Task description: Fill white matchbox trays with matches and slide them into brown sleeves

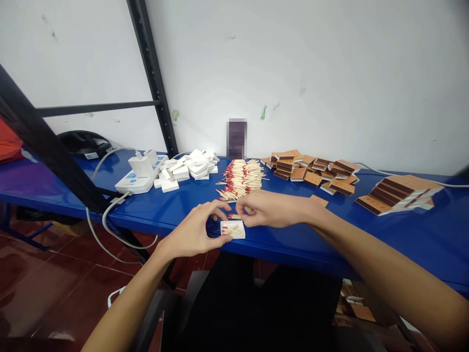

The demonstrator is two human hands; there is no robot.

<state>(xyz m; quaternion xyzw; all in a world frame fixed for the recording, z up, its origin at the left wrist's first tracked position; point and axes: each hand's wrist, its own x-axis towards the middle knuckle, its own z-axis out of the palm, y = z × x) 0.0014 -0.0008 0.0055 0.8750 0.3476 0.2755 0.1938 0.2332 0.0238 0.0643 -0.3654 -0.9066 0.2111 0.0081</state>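
Observation:
A small white matchbox tray (240, 234) lies near the table's front edge, with a few red-headed matches (230, 230) inside. My left hand (196, 227) curves around its left end, thumb on the near side and fingers by the far side. Just beyond the tray, my right hand (254, 209) pinches a few matches (233, 216), their red heads pointing left. Behind both hands sits a large heap of matches (242, 178), mostly with heads to the left.
White trays (190, 166) are piled at the back left, beside a power strip (135, 182) with chargers and cables. Brown matchbox sleeves (311, 168) lie scattered back right; stacked matchboxes (399, 193) stand farther right. A black shelf post (54, 132) rises at left. The blue table (293, 244) meets a white wall.

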